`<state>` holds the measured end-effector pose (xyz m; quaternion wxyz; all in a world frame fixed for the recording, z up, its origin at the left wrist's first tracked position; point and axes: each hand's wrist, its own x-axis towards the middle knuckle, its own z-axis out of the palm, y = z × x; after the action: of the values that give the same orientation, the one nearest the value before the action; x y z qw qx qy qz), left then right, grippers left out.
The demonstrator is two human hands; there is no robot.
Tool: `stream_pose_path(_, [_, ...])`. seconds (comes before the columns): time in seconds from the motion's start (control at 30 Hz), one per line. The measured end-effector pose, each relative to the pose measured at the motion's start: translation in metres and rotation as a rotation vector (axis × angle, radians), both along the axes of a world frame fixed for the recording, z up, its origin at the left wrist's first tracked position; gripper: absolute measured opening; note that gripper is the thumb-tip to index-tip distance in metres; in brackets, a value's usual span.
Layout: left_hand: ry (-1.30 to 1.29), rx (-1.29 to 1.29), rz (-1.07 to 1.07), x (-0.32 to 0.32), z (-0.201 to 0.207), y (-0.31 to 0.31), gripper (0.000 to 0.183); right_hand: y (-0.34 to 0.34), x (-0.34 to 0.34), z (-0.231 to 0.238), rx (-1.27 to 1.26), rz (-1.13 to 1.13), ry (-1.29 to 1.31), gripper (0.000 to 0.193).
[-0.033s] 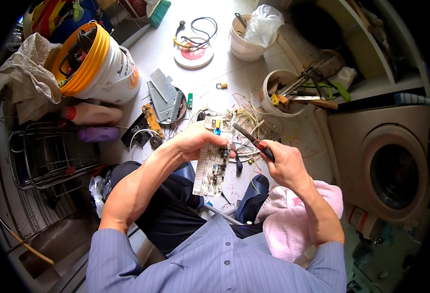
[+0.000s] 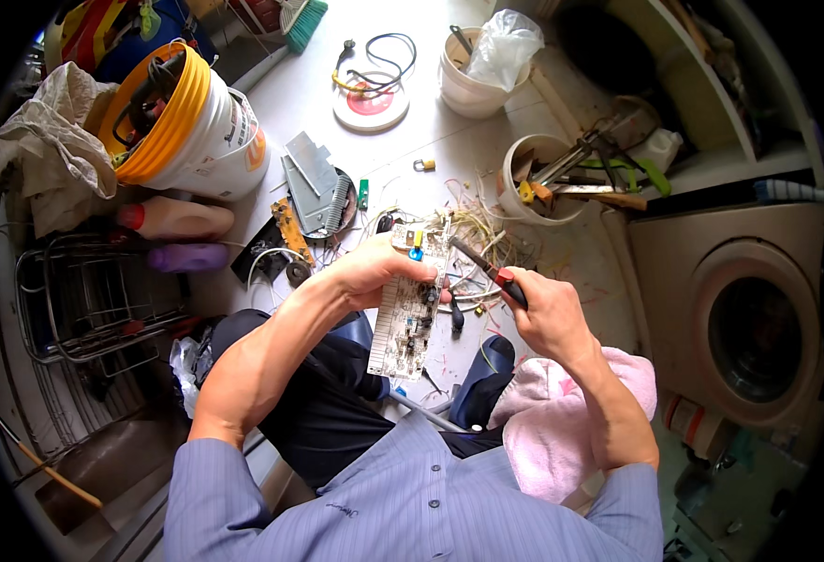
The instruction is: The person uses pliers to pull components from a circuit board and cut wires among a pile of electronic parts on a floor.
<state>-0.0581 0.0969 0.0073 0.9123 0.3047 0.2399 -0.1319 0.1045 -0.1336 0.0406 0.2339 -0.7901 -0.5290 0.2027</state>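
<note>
My left hand (image 2: 384, 269) grips a long white circuit board (image 2: 403, 323) near its far end, thumb on top. The board carries small components, among them a yellow one and a blue one. In my right hand (image 2: 551, 314) are pliers (image 2: 487, 265) with dark metal jaws and a red and black handle. Their tip is beside the board's far right edge; I cannot tell whether it touches. A heap of cut wires (image 2: 482, 225) lies on the floor just beyond the board. Part of the board is hidden under my left fingers.
A bucket of tools (image 2: 536, 150) stands beyond my right hand, with a white bucket (image 2: 468, 94) farther back. Grey metal parts (image 2: 311, 192) and a padlock (image 2: 424, 165) lie on the floor. A pink towel (image 2: 562, 421) covers my right knee. A washing machine (image 2: 655, 281) stands at right.
</note>
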Motion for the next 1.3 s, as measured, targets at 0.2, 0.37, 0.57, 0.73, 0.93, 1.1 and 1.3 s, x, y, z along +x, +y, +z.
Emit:
stream_pose_path(0.2, [0.031, 0.048, 0.026, -0.001, -0.003, -0.003, 0.034, 0.001, 0.015, -0.008, 0.049, -0.004, -0.194, 0.045])
stream_pose_path(0.37, [0.065, 0.067, -0.005, -0.001, -0.002, -0.001, 0.038, 0.009, 0.024, -0.02, 0.187, 0.013, -0.489, 0.059])
stream_pose_path(0.57, [0.041, 0.139, -0.078, -0.003, 0.001, 0.0, 0.057, 0.011, 0.03, -0.031, 0.2, 0.023, -0.591, 0.058])
stream_pose_path(0.73, [0.039, 0.231, -0.056, -0.006, 0.001, -0.005, 0.05, 0.01, 0.029, -0.041, 0.187, 0.059, -0.643, 0.055])
stream_pose_path(0.93, [0.069, 0.403, -0.064, 0.0, 0.022, -0.007, 0.026, 0.007, 0.021, -0.047, 0.145, 0.11, -0.648, 0.027])
stream_pose_path(1.1, [0.032, 0.475, 0.062, -0.001, -0.002, -0.016, 0.022, 0.01, 0.019, -0.047, 0.053, 0.118, -0.678, 0.02])
stream_pose_path(1.3, [0.031, 0.35, 0.101, 0.005, 0.007, -0.021, 0.034, 0.013, 0.014, -0.049, 0.133, 0.077, -0.685, 0.022])
